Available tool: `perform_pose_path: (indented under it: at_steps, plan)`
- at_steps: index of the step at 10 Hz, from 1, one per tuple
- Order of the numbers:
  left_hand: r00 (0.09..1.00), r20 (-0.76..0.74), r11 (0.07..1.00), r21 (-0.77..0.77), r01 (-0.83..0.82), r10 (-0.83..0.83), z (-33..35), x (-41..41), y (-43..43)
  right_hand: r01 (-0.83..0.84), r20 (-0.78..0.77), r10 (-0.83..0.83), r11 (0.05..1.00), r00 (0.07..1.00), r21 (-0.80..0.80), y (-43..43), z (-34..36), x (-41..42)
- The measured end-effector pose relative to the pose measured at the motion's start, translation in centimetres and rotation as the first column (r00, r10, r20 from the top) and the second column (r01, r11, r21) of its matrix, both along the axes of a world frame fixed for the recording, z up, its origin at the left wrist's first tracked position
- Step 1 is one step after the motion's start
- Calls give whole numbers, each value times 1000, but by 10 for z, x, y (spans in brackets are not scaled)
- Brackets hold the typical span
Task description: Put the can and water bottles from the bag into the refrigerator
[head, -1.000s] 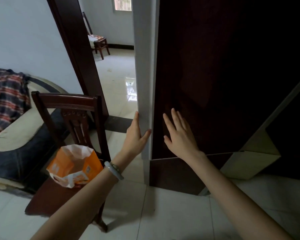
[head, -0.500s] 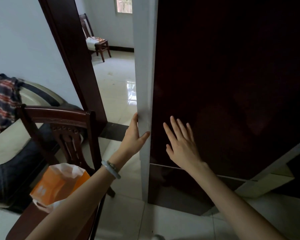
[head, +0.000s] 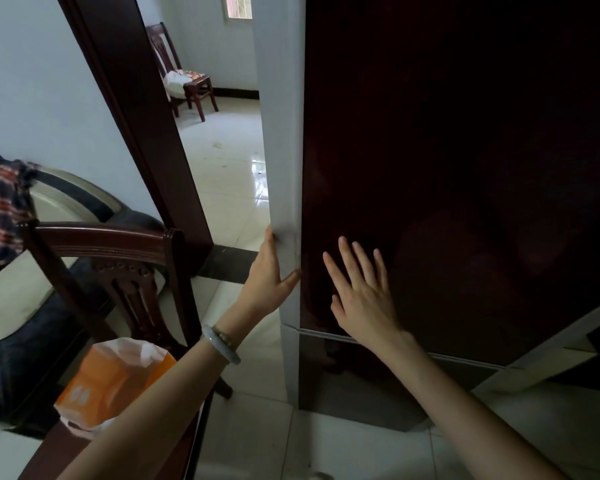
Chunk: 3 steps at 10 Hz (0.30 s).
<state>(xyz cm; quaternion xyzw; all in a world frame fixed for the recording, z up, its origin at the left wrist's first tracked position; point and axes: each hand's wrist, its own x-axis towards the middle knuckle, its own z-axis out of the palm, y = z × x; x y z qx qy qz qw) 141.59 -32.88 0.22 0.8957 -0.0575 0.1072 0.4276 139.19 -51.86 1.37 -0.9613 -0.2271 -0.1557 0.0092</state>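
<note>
The refrigerator's dark maroon door (head: 447, 168) fills the right half of the view, with its white side edge (head: 279, 133) facing me. My left hand (head: 267, 282) grips that white edge, fingers round the side and thumb on the front corner. My right hand (head: 361, 299) lies flat on the dark door front with its fingers spread and holds nothing. An orange and white bag (head: 111, 382) sits on a wooden chair (head: 101, 240) at the lower left, partly behind my left forearm. No can or bottle shows; the bag's contents are hidden.
A dark wooden door frame (head: 146, 133) stands left of the refrigerator and opens onto a tiled room with another chair (head: 187, 84). A low couch (head: 14, 289) with a plaid cloth (head: 0, 209) lies at the far left. The floor is glossy white tile.
Both hands have stayed on the door. The pale wedge at the door's lower right has narrowed. The view has moved closer and up, so the bag and chair sit lower left.
</note>
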Motion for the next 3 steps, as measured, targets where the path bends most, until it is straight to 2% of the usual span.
perform_pose_path:
  at_steps: [1, 2, 3]
  plan:
    - [997, -74, 989, 150, 1, 10, 4, -8, 3, -6, -95, 9, 1000, 995, 29, 1, 12, -6]
    - [996, -74, 916, 402, -19, 53, 11, -30, 4, 4, -252, 49, 979, 966, 206, 3, 30, -19]
    - [997, -19, 836, 547, -49, 71, 25, -65, -2, 60, -279, 25, 954, 960, 294, 5, 51, -40]
